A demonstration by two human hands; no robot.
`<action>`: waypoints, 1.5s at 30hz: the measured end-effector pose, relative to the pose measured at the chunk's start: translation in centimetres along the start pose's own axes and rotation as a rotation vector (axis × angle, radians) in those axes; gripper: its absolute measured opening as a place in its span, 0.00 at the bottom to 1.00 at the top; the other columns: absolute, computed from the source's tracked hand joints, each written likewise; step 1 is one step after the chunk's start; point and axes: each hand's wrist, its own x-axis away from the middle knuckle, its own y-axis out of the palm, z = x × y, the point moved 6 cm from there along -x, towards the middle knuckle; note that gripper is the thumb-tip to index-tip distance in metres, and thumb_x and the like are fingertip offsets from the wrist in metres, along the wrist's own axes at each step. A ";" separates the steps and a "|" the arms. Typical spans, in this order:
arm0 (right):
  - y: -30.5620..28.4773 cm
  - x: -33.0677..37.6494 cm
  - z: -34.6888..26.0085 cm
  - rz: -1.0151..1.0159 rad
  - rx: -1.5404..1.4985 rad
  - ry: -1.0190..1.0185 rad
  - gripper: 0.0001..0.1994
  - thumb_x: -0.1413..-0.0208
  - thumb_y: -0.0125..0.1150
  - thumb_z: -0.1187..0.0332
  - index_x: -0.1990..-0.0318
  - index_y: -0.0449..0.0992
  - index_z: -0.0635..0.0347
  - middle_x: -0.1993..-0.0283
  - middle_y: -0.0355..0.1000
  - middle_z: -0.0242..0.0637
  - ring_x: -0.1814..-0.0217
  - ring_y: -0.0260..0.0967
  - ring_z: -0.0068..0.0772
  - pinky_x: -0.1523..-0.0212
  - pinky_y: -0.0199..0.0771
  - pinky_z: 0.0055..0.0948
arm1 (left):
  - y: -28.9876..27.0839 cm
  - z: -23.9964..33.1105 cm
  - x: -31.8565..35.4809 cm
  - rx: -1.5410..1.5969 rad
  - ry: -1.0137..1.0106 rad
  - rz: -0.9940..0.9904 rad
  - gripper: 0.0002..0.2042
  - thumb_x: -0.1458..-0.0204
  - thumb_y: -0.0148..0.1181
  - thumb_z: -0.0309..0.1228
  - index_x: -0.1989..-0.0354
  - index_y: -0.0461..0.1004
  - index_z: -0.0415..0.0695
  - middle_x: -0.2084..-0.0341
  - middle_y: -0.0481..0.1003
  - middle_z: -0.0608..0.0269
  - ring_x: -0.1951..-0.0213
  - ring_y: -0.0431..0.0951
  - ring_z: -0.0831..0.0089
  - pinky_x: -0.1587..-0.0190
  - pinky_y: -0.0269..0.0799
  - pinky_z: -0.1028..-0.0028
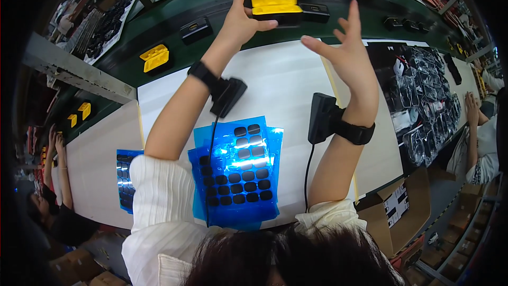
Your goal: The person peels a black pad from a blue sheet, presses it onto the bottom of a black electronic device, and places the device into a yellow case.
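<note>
My left hand (241,24) grips a small black case with a yellow inside (275,13) by its left side, over the green conveyor belt (211,0). The case's lid is up, showing the yellow lining. My right hand (346,47) is raised to the right of the case, fingers spread, holding nothing. Just beyond the held case, a closed black case (316,12) rests on the belt. Below my forearms, blue film sheets (198,196) with rows of dark rounded pads (249,186) lie stacked on the white table (275,74).
On the belt to the left are another closed black case (196,30) and an open yellow-lined case (155,58). Clear plastic-wrapped parts (423,100) cover the right side. A cardboard box (407,212) stands at lower right. Other people's hands work at both sides.
</note>
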 end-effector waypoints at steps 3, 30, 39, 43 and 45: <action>-0.9 -0.3 0.2 0.060 0.052 0.006 0.50 0.67 0.67 0.59 0.40 0.36 0.61 0.43 0.48 0.58 0.41 0.49 0.48 0.48 0.55 0.36 | -1.3 -5.9 -3.5 -0.271 -0.057 0.105 0.40 0.71 0.68 0.29 0.46 0.50 0.46 0.60 0.66 0.48 0.56 0.68 0.60 0.53 0.63 0.72; 2.3 1.0 -0.7 -0.306 0.128 -0.076 0.21 0.59 0.60 0.64 0.55 0.67 0.59 0.64 0.66 0.33 0.64 0.64 0.22 0.61 0.62 0.20 | -10.2 -6.4 3.9 -1.270 0.004 -0.231 0.30 0.64 0.62 0.34 0.49 0.60 0.46 0.53 0.64 0.54 0.50 0.62 0.60 0.44 0.48 0.59; 12.1 7.0 -2.8 -0.575 0.347 -0.233 0.18 0.61 0.62 0.64 0.62 0.67 0.58 0.68 0.66 0.36 0.67 0.63 0.29 0.68 0.65 0.23 | -11.7 -3.5 10.5 -1.216 0.171 0.071 0.29 0.70 0.65 0.38 0.55 0.64 0.45 0.59 0.68 0.55 0.55 0.66 0.60 0.51 0.59 0.63; 15.4 8.4 -4.5 -0.601 0.309 -0.299 0.20 0.62 0.62 0.63 0.60 0.66 0.58 0.66 0.66 0.38 0.66 0.63 0.33 0.67 0.65 0.24 | -11.3 -2.0 16.9 -0.936 -0.178 -0.118 0.25 0.70 0.65 0.35 0.60 0.67 0.42 0.67 0.71 0.56 0.63 0.70 0.61 0.60 0.65 0.70; 16.0 8.4 -4.2 -0.611 0.304 -0.291 0.20 0.62 0.62 0.63 0.59 0.66 0.58 0.65 0.66 0.39 0.66 0.63 0.33 0.67 0.65 0.24 | -10.0 -3.0 18.8 -0.839 -0.317 -0.266 0.23 0.70 0.66 0.34 0.62 0.68 0.41 0.70 0.72 0.55 0.66 0.71 0.62 0.63 0.66 0.71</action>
